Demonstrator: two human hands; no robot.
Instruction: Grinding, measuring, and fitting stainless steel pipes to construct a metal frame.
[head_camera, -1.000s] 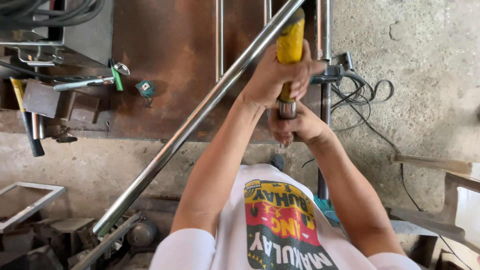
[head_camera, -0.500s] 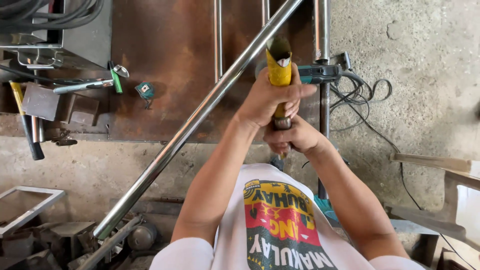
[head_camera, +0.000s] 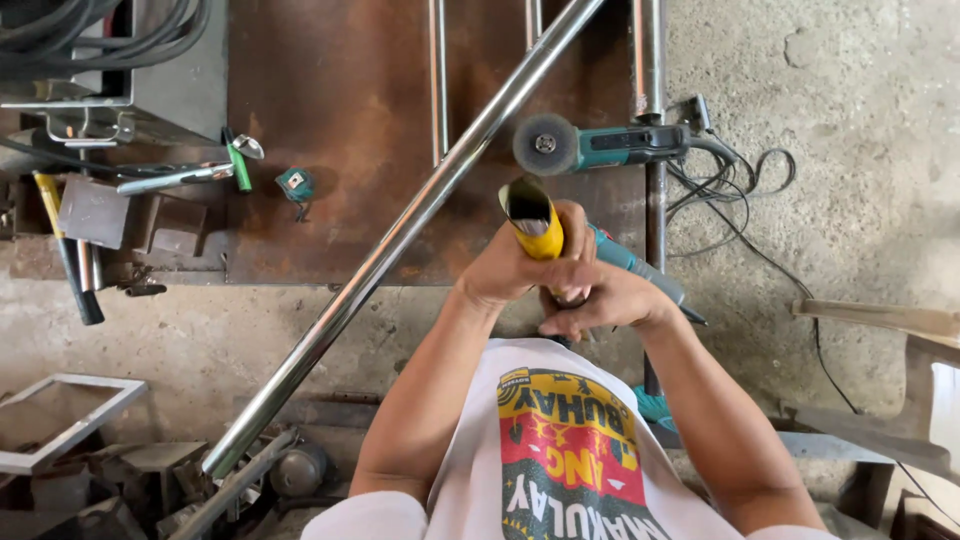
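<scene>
Both my hands hold a yellow cylindrical tool handle close in front of my chest. Its dark upper end points away from me. My left hand wraps the handle from the left. Just below it, my right hand closes on the lower part, fingers curled. A long shiny steel pipe runs diagonally past my left hand, from the top middle to the lower left. Under my hands lies a teal power tool, partly hidden. A teal angle grinder rests on the rusty steel table beyond.
Thin steel rods lie on the table, with a small teal tape measure and a green-handled tool. A hammer and metal blocks sit at the left. Black cables trail over the concrete floor on the right. A metal frame lies lower left.
My hands have drawn the yellow handle back toward my chest, away from the pipe's upper part. The angle grinder behind them has come into full view.
</scene>
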